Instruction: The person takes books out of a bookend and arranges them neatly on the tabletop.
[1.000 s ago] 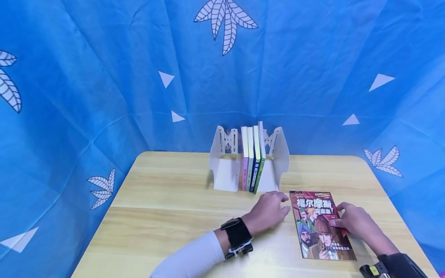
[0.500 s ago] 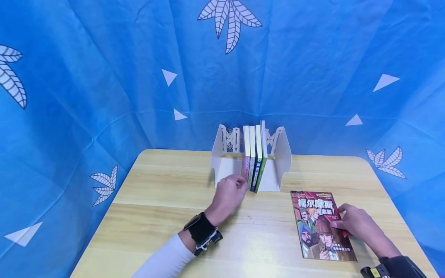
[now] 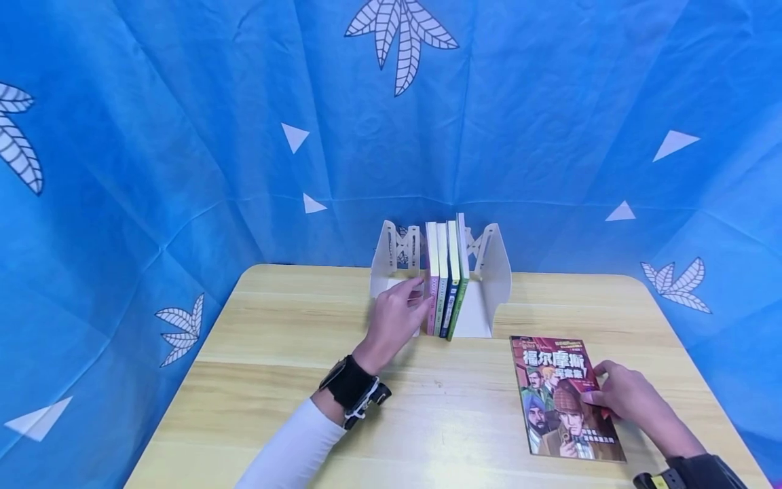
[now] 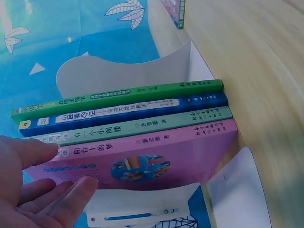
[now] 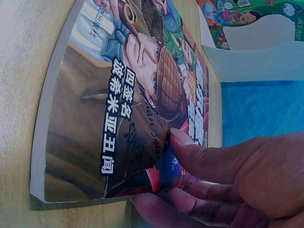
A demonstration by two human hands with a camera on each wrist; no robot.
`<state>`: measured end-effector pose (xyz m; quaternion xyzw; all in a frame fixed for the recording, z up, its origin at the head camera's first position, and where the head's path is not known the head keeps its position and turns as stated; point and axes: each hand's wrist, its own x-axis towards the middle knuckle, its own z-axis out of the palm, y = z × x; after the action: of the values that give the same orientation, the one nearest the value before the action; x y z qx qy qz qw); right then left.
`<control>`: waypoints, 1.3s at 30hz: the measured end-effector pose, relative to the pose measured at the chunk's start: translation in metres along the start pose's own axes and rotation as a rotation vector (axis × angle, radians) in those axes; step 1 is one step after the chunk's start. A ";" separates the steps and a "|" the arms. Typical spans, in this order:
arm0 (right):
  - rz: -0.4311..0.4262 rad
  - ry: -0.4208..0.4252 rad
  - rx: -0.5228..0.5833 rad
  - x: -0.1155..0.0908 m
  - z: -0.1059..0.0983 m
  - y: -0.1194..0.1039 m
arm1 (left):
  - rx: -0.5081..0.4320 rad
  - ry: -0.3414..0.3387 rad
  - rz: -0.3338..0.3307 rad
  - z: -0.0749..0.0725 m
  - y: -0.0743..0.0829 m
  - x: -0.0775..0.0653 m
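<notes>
left hand [image 3: 392, 322], fingers spread, at the pink book [image 3: 432, 305], leftmost of the upright books [image 3: 451, 297] in the far white bookend [image 3: 499, 272]; right hand [image 3: 629, 395] pinching the right edge of the red book [image 3: 565, 406] at the near right of the table [image 3: 275, 380]

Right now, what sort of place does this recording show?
Probably a makeshift filming corner: a printed blue cloth hangs behind and beside a wood-grain table, and a white rack on it holds four books.
</notes>
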<state>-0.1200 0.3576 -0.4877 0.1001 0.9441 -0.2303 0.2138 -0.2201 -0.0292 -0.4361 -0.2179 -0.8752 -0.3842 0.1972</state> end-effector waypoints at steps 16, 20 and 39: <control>0.004 -0.005 0.007 -0.001 0.001 0.000 | 0.018 0.017 -0.041 0.014 0.012 0.008; 0.005 -0.007 0.009 0.000 0.000 0.000 | 0.074 0.040 -0.038 0.020 0.017 0.008; -0.121 0.095 -0.140 -0.004 0.005 -0.011 | 0.073 0.198 -0.064 0.022 0.016 0.001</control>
<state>-0.1176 0.3456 -0.4853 0.0386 0.9712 -0.1714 0.1608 -0.2163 -0.0027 -0.4398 -0.1436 -0.8713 -0.3778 0.2784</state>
